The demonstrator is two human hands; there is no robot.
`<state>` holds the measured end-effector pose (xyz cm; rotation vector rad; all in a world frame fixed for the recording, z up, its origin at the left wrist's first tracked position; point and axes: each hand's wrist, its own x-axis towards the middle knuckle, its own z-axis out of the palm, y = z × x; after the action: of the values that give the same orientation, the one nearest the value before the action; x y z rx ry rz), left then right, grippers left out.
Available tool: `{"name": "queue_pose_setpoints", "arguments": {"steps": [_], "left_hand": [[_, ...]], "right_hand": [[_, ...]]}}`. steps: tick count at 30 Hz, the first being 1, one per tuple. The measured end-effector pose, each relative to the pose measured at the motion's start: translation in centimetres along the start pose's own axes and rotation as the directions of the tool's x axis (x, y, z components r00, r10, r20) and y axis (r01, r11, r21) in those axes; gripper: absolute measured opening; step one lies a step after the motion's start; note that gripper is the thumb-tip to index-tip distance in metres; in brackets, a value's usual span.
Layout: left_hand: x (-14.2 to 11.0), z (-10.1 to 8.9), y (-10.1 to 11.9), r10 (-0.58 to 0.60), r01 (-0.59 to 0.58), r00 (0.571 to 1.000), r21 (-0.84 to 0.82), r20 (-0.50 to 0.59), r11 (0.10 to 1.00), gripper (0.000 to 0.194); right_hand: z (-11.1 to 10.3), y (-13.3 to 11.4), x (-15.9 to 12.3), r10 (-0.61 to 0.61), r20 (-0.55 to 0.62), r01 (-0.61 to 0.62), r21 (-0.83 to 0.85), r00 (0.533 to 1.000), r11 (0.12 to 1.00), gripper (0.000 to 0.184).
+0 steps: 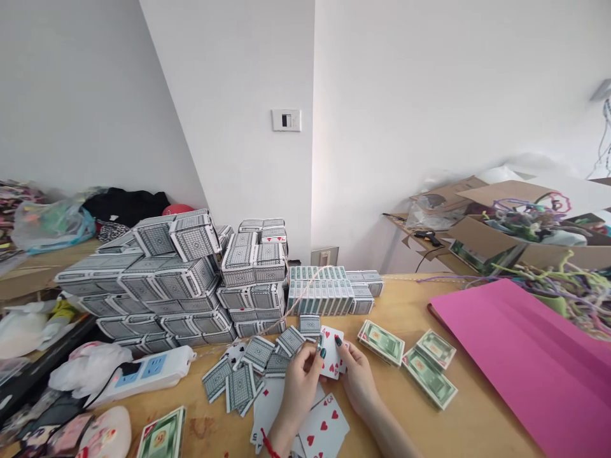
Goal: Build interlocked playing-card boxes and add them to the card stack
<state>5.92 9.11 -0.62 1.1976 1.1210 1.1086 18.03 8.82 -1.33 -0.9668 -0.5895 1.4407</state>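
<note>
Both my hands meet over the wooden table (410,318) near its front edge. My left hand (301,375) and my right hand (357,375) pinch a small fan of playing cards (330,356), with red hearts facing up. Loose cards (248,375) lie scattered face down just left of my left hand. Under my wrists lie two face-up heart cards (324,426). Green-backed decks (382,341) sit to the right of my right hand.
A tall pile of boxed card packs (176,280) fills the back left. A row of packs (319,291) stands behind the hands. A pink paper sheet (520,350) covers the right. A white power strip (147,372), plastic bags and cardboard boxes (487,235) crowd the edges.
</note>
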Motion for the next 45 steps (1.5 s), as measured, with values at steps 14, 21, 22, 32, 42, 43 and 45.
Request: {"name": "queue_pose_setpoints", "arguments": {"steps": [14,21,22,32,42,43,45], "left_hand": [[0.0,-1.8,0.5,0.074,-0.088,0.995,0.234,0.067,0.968,0.029],[0.7,-1.8,-0.5,0.041,-0.041,0.999,0.077,-0.001,0.996,0.026],[0.8,-1.9,-0.5,0.037,-0.036,0.999,0.074,-0.013,0.997,0.026],[0.9,-2.5,0.1,0.039,-0.036,0.999,0.097,-0.030,0.995,0.032],[1.2,-2.8,-0.3,-0.008,0.006,0.999,0.052,0.034,0.999,0.024],[1.3,-2.7,-0.2,-0.027,0.026,0.999,0.040,0.025,0.999,0.023],[1.4,-2.7,0.1,-0.061,0.061,0.998,0.020,0.011,0.998,0.023]], "right_hand": [[-0.7,-0.4,0.4,-0.043,0.063,0.062,-0.341,0.997,0.938,0.041],[-0.4,-0.4,0.2,-0.072,0.003,0.068,-0.334,0.997,0.940,0.043],[-0.4,-0.5,0.3,-0.069,0.008,0.068,-0.338,0.998,0.939,0.043],[-1.0,-0.4,0.8,-0.040,0.119,0.079,-0.345,0.992,0.935,0.043],[-1.0,0.0,1.0,-0.061,0.018,0.063,-0.350,0.998,0.934,0.048],[-1.0,-0.1,1.0,-0.056,0.027,0.062,-0.345,0.998,0.936,0.047],[-0.9,-0.5,0.8,-0.032,0.080,0.056,-0.323,0.996,0.945,0.046]]}}
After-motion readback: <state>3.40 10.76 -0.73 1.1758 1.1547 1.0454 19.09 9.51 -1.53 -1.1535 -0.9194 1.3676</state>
